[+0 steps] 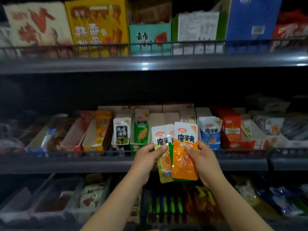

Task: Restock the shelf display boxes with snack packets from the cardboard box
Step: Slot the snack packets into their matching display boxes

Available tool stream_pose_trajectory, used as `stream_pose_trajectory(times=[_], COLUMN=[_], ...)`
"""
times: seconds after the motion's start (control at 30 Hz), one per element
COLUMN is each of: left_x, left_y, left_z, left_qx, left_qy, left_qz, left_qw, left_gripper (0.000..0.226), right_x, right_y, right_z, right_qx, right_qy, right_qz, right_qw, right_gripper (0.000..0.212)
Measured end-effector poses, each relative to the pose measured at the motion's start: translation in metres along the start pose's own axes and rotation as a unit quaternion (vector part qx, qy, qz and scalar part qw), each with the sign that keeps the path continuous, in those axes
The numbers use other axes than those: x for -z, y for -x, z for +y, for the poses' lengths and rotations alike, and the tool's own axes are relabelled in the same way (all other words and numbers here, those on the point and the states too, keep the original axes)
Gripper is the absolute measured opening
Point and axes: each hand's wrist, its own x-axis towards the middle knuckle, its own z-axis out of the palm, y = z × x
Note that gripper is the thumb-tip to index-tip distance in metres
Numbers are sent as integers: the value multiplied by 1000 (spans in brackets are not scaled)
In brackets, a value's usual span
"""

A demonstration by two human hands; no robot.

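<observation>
Visibly two hands (173,157), three snack packets (176,147)

Both bare forearms rise from the bottom edge toward frame centre, converging. The left hand (146,157) has its thumb curled in a pinch; the right hand (202,160) mirrors it just beside, fingers wrapped, thumb pressing forward.

a large yellow carton (97,25) stands on the top shelf, high above and left of the fingers, with a blue carton (251,19) up to their right. below the fingers, green and orange sticks (180,204) fill a dark wire rack.
</observation>
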Motion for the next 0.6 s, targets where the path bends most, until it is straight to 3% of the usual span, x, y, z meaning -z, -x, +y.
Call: stream_pose_trajectory(times=[0.27,0.6], left_x=[5,38], left_y=[-64,-139], left_z=[28,71], left_qx=[-19,-94], left_qy=[-33,-25], left_qz=[53,136], left_qw=[998,986], left_gripper=[12,12], right_x=[-16,-5], right_y=[-61,-112], right_z=[-12,-9], right_qx=[73,79], right_qy=[94,26], right_qz=[20,83], right_qw=[993,993], right_gripper=[3,1])
